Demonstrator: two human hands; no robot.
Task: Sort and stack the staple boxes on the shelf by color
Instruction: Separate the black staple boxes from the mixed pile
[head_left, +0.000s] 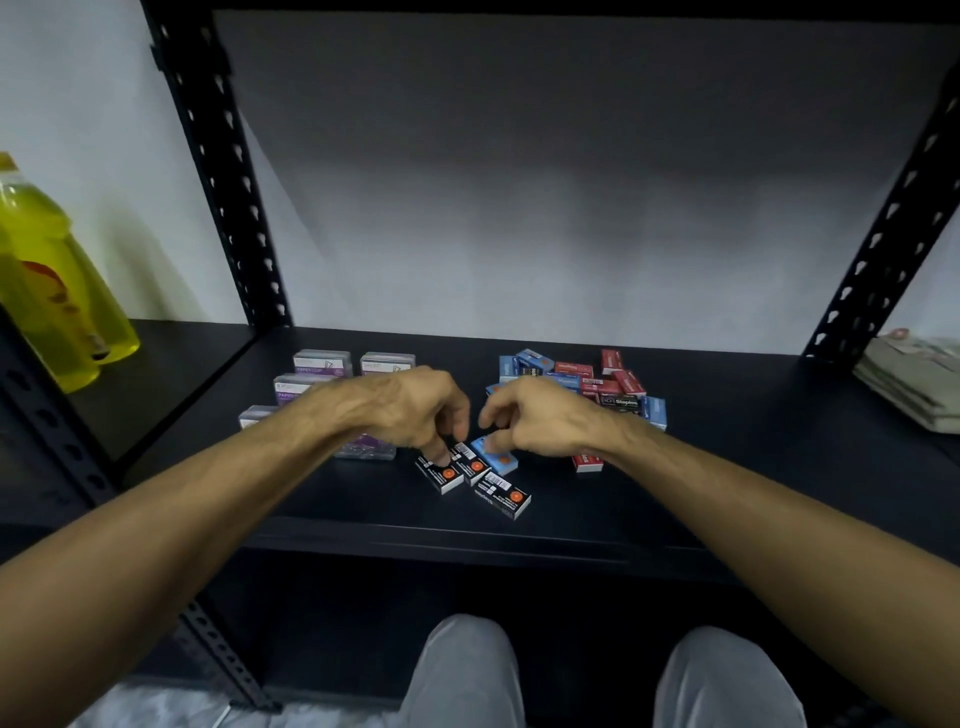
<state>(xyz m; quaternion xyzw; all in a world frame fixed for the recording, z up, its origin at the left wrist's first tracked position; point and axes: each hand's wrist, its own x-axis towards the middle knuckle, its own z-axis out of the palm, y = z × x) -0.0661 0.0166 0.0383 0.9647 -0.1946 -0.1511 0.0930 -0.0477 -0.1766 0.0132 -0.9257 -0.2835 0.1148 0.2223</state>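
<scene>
Dark shelf (727, 467): left hand (415, 410) pinches black box (439, 474); right hand (535, 421) grips blue box (496, 456); crowded neighbours may get knocked askew.

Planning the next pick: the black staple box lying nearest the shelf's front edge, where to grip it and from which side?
Judging from its pose, pinch the black staple box across its two long side faces, coming from above. It lies flat and skewed, clear of the two black boxes behind it, so both long sides look open to the fingers. The right hand is closer; the left hand touches the other black boxes.
</scene>
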